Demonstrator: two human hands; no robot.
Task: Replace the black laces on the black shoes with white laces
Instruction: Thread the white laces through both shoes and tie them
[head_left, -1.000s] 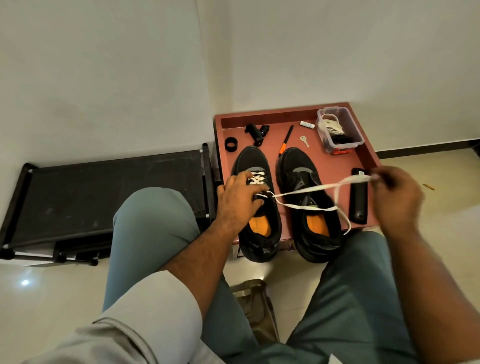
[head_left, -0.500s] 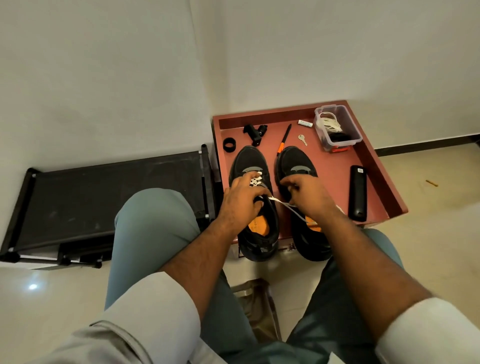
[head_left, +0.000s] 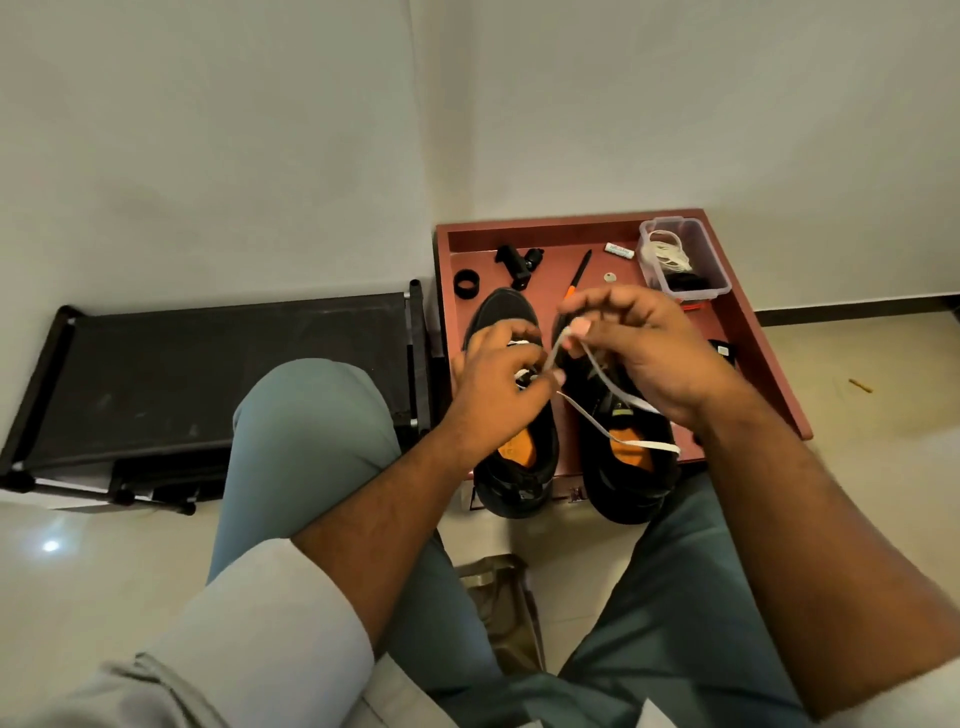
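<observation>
Both my hands crowd the shoes: left hand (head_left: 493, 384) over the left shoe (head_left: 511, 452), right hand (head_left: 639, 348) above the right shoe (head_left: 628, 467), lace (head_left: 597, 421) strung between them. Back of the tray (head_left: 753, 332) is cluttered: ring (head_left: 466, 283), clamp (head_left: 519, 262), pen (head_left: 579, 273), box (head_left: 685, 260). Bare strip of tray right of my right hand. Rack (head_left: 223, 364) blocks the left; knees close the front.

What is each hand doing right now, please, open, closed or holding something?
Left hand: fingers curled on the left shoe, pinching the white lace at the eyelets.
Right hand: pinching the same lace, raised above the right shoe.
</observation>
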